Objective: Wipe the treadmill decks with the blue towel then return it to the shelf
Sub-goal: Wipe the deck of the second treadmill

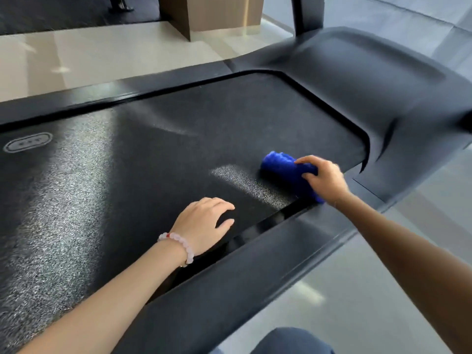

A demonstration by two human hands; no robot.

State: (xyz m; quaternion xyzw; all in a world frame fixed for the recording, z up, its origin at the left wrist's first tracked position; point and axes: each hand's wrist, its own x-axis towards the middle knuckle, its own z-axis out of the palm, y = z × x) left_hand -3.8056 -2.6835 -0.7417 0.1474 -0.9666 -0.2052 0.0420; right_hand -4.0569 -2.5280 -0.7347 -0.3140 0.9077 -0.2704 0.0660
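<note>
The black treadmill deck (143,169) fills most of the view, its textured belt running from lower left to upper right. A bunched blue towel (286,168) lies on the belt close to the motor cover and the near side rail. My right hand (324,178) grips the towel from the right, fingers curled over it. My left hand (204,223) rests on the belt beside the near rail, fingers loosely spread, a pale bead bracelet on its wrist.
The dark motor cover (357,85) rises at the upper right with an upright post (306,14) behind it. The near side rail (229,282) crosses the lower middle. A brown cabinet (212,14) stands on the pale floor beyond. My knee (288,341) shows at the bottom.
</note>
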